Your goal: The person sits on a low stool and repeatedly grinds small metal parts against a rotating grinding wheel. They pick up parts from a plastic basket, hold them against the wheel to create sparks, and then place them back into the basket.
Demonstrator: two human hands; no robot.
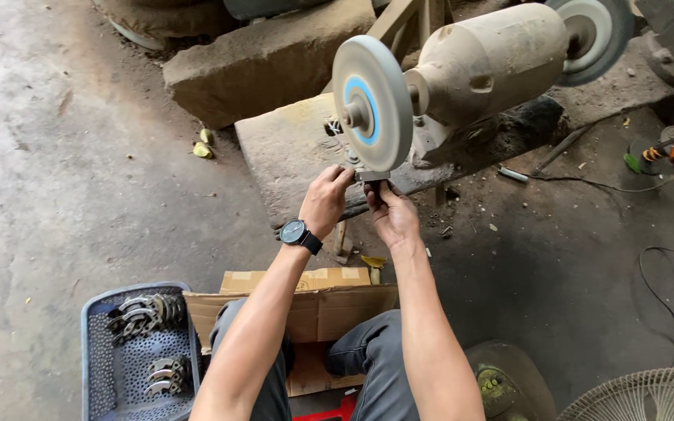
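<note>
— What are the two hands doing?

— Both are raised to the lower rim of the round grey grinding wheel with a blue centre ring [371, 103]. The left hand [324, 201], with a black wristwatch [299, 233] on its wrist, and the right hand [392, 214] pinch a small flat grey metal piece [372, 176] between their fingertips, one hand at each end.

— Where is that piece exactly?

— Right under the wheel, touching or just short of its edge; I cannot tell which.

— And the wheel?

— It sits on the shaft of a dusty beige bench grinder motor [487, 62], which stands on a rough stone slab [290, 152] serving as a table.

— What lies near the person?

— An open brown cardboard box [317, 308] between the knees, and to its left a blue perforated plastic basket [126, 359] on the concrete floor [56, 156], holding curved silver metal parts [143, 313].
</note>
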